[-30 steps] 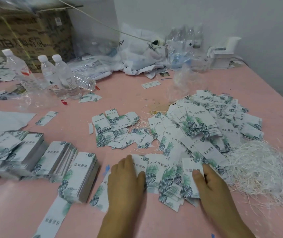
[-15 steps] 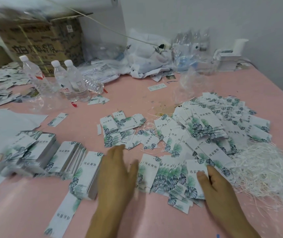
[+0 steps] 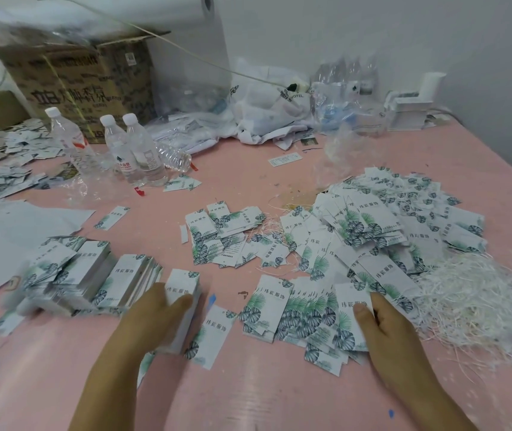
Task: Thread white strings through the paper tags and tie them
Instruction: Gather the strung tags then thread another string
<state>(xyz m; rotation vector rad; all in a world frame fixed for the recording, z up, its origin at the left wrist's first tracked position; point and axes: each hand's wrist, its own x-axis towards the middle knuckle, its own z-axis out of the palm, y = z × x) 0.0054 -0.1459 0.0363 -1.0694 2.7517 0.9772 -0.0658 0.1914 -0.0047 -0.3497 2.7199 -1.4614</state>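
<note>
Holding a thick stack of tags, the left hand has its thumb on top of the stack and its fingers curled round the left side. This stack sits near the front, a bit left of the middle of the pink table. One loose tag lies flat just to the right of the stack, partly under it.

The right hand rests on a spread of tags near the front right. Its thumb presses flat on a white tag there. I cannot tell if the other fingers grip anything, because they are tucked under the edge of the tags.

More tags lie in a big messy heap farther back on the right. A small bunch of tags sits in the middle of the table. Neat rows of stacked tags stand on the left, a little blurry.

The white strings lie in a fluffy tangle at the right, just beside the tags under the right hand. A few thin strings show among the tags in the middle too.

Far back on the left stand three water bottles with white caps, and a fourth bottle lies on its side next to them. Behind them is a brown cardboard box. Crumpled plastic bags pile up against the far wall.
</note>
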